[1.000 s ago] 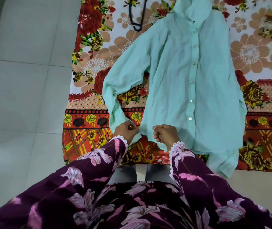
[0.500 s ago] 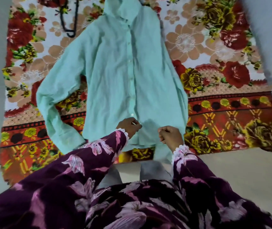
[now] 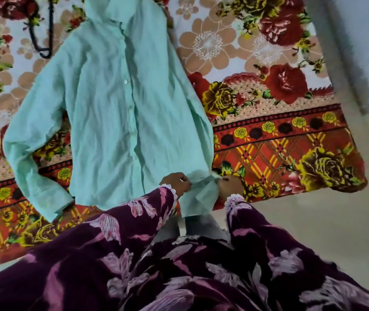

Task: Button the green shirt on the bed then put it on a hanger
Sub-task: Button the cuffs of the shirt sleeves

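The green shirt point(image 3: 111, 122) looks buttoned; both hands, left hand point(image 3: 175, 181) and right hand point(image 3: 229, 184), pinch its cuff, and the hanger point(image 3: 41, 44) waits untouched on the bed point(image 3: 280, 142).

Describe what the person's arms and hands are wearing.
Both arms are covered by long, loose sleeves of deep purple fabric printed with large pink and lilac flowers. Each cuff ends in a white lace trim at the wrist. The left hand and right hand are bare: no gloves, and no rings or bracelets can be made out.
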